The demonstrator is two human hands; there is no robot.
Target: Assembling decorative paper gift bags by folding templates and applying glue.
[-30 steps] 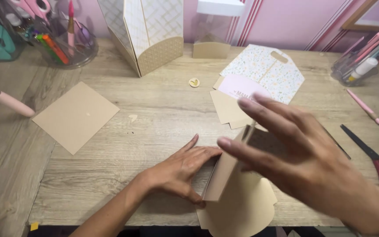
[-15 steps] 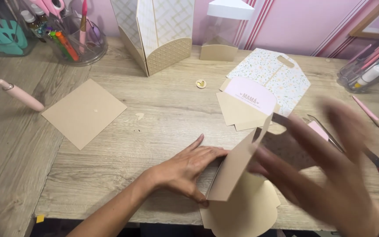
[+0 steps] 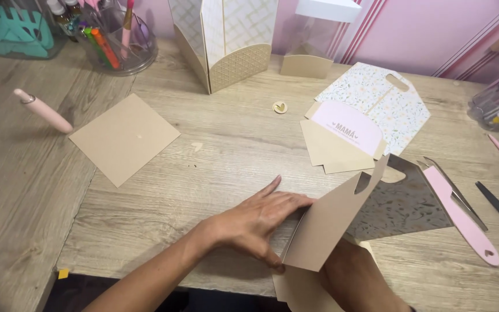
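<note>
Matt kraft card flap (image 3: 330,222) stands on a grainy wooden table (image 3: 203,179).

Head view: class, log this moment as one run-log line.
left hand: flat on table, touching kraft card panel | panel: raised, tilted | right hand: hidden behind panel | pink tool: right, untouched

Square card (image 3: 123,137) lies left on the table (image 3: 232,156); pen (image 3: 43,110) further left. Standing folded box (image 3: 223,40) at far centre. Stacked paper pieces (image 3: 342,141) right of centre. Raised flap (image 3: 333,216) near, folding tool (image 3: 462,215) to its right.
</note>
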